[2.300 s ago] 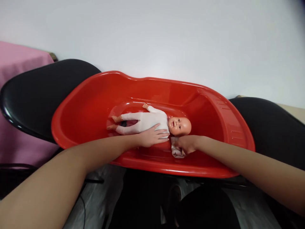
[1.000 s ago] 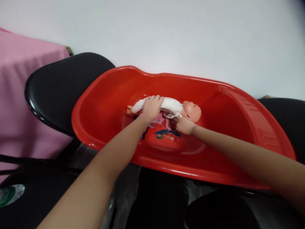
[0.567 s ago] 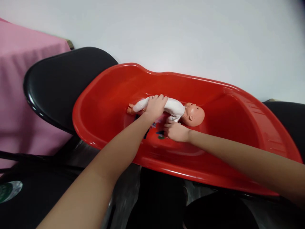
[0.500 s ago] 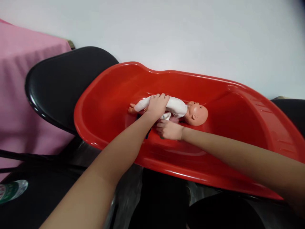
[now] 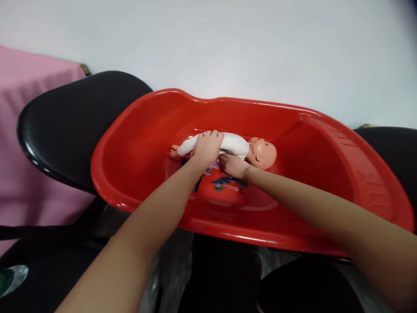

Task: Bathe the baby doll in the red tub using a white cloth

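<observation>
A baby doll (image 5: 262, 153) in a white suit lies on its side in a red plastic baby tub (image 5: 146, 130), head to the right. My left hand (image 5: 208, 145) is wrapped over the doll's hip and holds it turned away from me. My right hand (image 5: 232, 164) presses against the doll's back just below the neck, fingers closed on a small white cloth that is almost hidden under the hand. A coloured sticker (image 5: 230, 182) shows on the tub floor below the doll.
The tub rests across two black chairs, one at the left (image 5: 71, 121) and one at the right (image 5: 391, 143). Pink fabric (image 5: 19, 108) covers something at the far left. A white wall (image 5: 228, 43) stands close behind. A green-labelled object (image 5: 9, 278) lies at the bottom left.
The doll went from lying on its back to lying on its side under my left hand. My right hand with the cloth slid down the doll's back and returned up near the neck.
</observation>
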Motion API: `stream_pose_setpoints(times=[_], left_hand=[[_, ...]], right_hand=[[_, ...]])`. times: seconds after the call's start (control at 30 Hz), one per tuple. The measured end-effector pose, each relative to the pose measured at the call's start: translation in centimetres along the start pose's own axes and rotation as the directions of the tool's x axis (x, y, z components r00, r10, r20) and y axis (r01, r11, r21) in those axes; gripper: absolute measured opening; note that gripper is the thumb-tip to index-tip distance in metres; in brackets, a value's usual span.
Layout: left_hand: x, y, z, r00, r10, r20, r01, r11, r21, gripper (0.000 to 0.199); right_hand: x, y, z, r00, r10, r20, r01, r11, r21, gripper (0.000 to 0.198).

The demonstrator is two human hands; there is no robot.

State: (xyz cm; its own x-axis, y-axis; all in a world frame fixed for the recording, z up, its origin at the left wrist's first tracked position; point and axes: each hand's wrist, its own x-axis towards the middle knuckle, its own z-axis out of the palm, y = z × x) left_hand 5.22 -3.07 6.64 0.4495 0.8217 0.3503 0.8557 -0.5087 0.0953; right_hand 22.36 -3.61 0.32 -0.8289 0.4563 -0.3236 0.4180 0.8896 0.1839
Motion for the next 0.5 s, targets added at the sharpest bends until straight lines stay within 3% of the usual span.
stream_pose_setpoints(times=[0.13, 0.3, 0.4, 0.5], left_hand=[[-0.4, 0.0, -0.1, 1.000, 0.019, -0.007, -0.019, 1.000, 0.023, 0.027], [-0.7, -0.1, 0.0, 1.000, 0.030, 0.006, -0.030, 0.999, 0.042, 0.029], [-0.5, 0.0, 0.1, 1.000, 0.008, 0.000, -0.008, 1.000, 0.009, 0.031], [-0.3, 0.1, 0.1, 1.000, 0.001, 0.003, -0.001, 1.000, -0.015, 0.032]], right_hand=[[-4.6, -0.1, 1.2, 0.994, 0.109, 0.010, -0.104, 0.966, -0.238, 0.043], [-9.0, -0.6, 1.2, 0.984, 0.165, 0.059, -0.151, 0.969, -0.196, 0.031], [-9.6, -1.6, 0.3, 0.983, 0.154, 0.105, -0.137, 0.979, -0.153, 0.025], [-7.6, -3.5, -1.1, 0.997, 0.042, 0.061, -0.037, 0.996, -0.080, 0.024]])
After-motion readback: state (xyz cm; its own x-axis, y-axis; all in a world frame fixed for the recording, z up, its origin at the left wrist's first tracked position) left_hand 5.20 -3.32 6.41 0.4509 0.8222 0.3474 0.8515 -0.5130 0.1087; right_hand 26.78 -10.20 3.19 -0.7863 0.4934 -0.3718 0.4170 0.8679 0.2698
